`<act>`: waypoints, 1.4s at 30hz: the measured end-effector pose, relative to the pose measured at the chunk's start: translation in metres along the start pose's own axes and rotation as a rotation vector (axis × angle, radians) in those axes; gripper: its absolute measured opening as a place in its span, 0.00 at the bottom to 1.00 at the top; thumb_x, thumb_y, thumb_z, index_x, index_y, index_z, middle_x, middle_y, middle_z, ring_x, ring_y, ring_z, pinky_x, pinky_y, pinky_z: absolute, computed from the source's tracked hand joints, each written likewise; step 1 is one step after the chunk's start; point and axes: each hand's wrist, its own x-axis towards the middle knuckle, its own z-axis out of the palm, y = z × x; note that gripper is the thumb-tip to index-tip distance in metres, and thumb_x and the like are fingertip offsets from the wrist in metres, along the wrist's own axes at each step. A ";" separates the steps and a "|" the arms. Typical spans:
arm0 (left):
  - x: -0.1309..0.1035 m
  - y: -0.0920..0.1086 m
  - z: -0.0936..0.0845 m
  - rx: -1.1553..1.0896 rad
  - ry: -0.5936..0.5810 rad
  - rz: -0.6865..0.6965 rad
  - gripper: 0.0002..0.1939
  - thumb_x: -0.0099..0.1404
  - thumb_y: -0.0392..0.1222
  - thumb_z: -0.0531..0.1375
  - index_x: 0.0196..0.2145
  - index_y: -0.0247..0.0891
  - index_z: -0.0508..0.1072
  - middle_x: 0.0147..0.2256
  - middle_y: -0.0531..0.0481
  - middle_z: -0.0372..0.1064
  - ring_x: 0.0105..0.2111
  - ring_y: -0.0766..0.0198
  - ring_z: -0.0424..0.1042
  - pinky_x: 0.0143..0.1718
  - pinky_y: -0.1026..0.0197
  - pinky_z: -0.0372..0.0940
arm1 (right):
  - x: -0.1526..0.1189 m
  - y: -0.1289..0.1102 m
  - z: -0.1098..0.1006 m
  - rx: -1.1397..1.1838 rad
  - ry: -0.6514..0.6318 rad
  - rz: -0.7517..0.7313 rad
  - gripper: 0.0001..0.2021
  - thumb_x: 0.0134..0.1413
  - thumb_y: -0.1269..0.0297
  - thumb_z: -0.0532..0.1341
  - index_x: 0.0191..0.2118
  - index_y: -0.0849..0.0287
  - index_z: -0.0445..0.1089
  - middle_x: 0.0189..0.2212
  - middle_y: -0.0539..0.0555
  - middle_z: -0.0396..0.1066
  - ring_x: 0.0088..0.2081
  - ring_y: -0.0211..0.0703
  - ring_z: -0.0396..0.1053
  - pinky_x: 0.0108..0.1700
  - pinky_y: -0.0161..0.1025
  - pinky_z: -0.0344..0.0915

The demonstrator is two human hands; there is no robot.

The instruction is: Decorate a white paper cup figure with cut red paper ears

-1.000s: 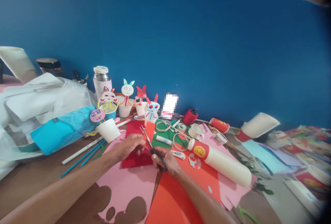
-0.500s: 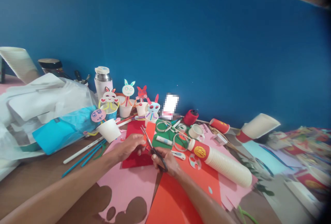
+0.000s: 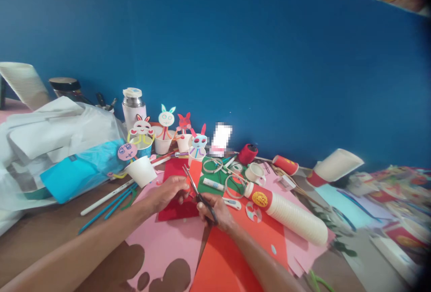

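My right hand [image 3: 213, 209] is closed round the dark handles of a pair of scissors [image 3: 195, 187], whose blades point up and away to the left. An orange-red paper strip [image 3: 195, 170] is pinched in the fingers of my left hand [image 3: 175, 191], and the scissor blades lie across it. Both hands are close together over a dark red sheet [image 3: 171, 211]. Under my forearms lie a pink sheet with cut-out holes [image 3: 164, 247] and a large orange sheet [image 3: 225, 260].
Paper-cup rabbit figures [image 3: 164, 141] stand at the back. To the right lie a glue stick [image 3: 213, 184], a utility knife [image 3: 232, 203] and a long cup stack [image 3: 296, 218]. A plastic bag [image 3: 97, 126] fills the left side, near a thermos [image 3: 134, 108].
The view has shifted very slightly. My hands, the scissors and the paper strip hold nearly the same position, and the scissor handles look slightly closer together.
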 end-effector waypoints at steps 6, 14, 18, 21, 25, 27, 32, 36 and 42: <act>0.001 -0.002 0.000 -0.029 0.005 -0.001 0.07 0.53 0.39 0.53 0.21 0.36 0.65 0.17 0.55 0.63 0.17 0.70 0.60 0.20 0.67 0.55 | 0.002 0.006 -0.001 0.019 0.010 0.005 0.21 0.42 0.47 0.60 0.32 0.62 0.66 0.14 0.45 0.60 0.12 0.29 0.57 0.14 0.28 0.53; 0.004 -0.006 -0.001 -0.037 0.014 0.006 0.07 0.53 0.38 0.53 0.20 0.35 0.64 0.17 0.54 0.63 0.16 0.70 0.61 0.19 0.67 0.55 | 0.003 0.018 -0.006 0.000 -0.019 -0.043 0.19 0.46 0.49 0.59 0.35 0.62 0.67 0.15 0.45 0.61 0.13 0.28 0.57 0.14 0.26 0.53; 0.003 -0.006 -0.002 -0.031 -0.003 0.026 0.07 0.54 0.38 0.53 0.21 0.34 0.65 0.17 0.54 0.63 0.17 0.70 0.61 0.20 0.67 0.55 | 0.004 0.020 -0.006 0.006 -0.021 -0.043 0.19 0.47 0.49 0.59 0.35 0.61 0.68 0.15 0.44 0.61 0.12 0.28 0.57 0.13 0.26 0.53; 0.003 -0.007 -0.002 -0.030 -0.009 0.028 0.07 0.53 0.39 0.53 0.22 0.34 0.66 0.17 0.54 0.63 0.17 0.69 0.62 0.19 0.66 0.56 | 0.005 0.019 -0.005 0.011 -0.025 -0.050 0.19 0.46 0.49 0.59 0.35 0.62 0.68 0.14 0.45 0.61 0.12 0.28 0.57 0.13 0.25 0.52; 0.004 -0.009 -0.003 -0.016 -0.010 0.044 0.07 0.53 0.38 0.53 0.21 0.34 0.66 0.17 0.54 0.63 0.17 0.69 0.62 0.20 0.66 0.56 | 0.005 0.017 -0.004 0.012 -0.018 -0.049 0.20 0.45 0.48 0.60 0.34 0.63 0.68 0.14 0.45 0.61 0.12 0.28 0.57 0.13 0.25 0.52; 0.004 -0.010 -0.003 -0.004 -0.007 0.044 0.08 0.53 0.38 0.52 0.20 0.34 0.66 0.17 0.53 0.63 0.17 0.69 0.62 0.20 0.66 0.56 | 0.005 0.017 -0.004 0.010 -0.016 -0.028 0.19 0.46 0.49 0.60 0.34 0.63 0.68 0.14 0.44 0.61 0.12 0.28 0.57 0.13 0.25 0.52; 0.003 -0.010 -0.002 -0.023 0.004 0.025 0.07 0.53 0.38 0.52 0.21 0.35 0.66 0.17 0.54 0.63 0.17 0.70 0.61 0.20 0.66 0.55 | 0.005 0.016 -0.004 0.004 -0.015 0.001 0.19 0.45 0.49 0.60 0.36 0.62 0.67 0.14 0.45 0.61 0.12 0.28 0.57 0.13 0.26 0.52; 0.004 -0.011 -0.002 -0.031 0.027 0.002 0.07 0.54 0.39 0.54 0.20 0.35 0.64 0.18 0.54 0.64 0.16 0.71 0.61 0.19 0.66 0.55 | 0.005 0.013 -0.005 0.007 0.029 -0.030 0.20 0.45 0.49 0.60 0.38 0.62 0.65 0.15 0.44 0.60 0.13 0.30 0.56 0.15 0.28 0.53; 0.006 -0.012 0.003 0.014 -0.001 -0.002 0.11 0.54 0.44 0.57 0.21 0.33 0.66 0.17 0.53 0.64 0.14 0.71 0.60 0.17 0.67 0.52 | 0.002 -0.001 -0.009 -0.164 0.193 -0.311 0.20 0.43 0.60 0.63 0.43 0.57 0.61 0.27 0.48 0.62 0.27 0.35 0.61 0.29 0.33 0.61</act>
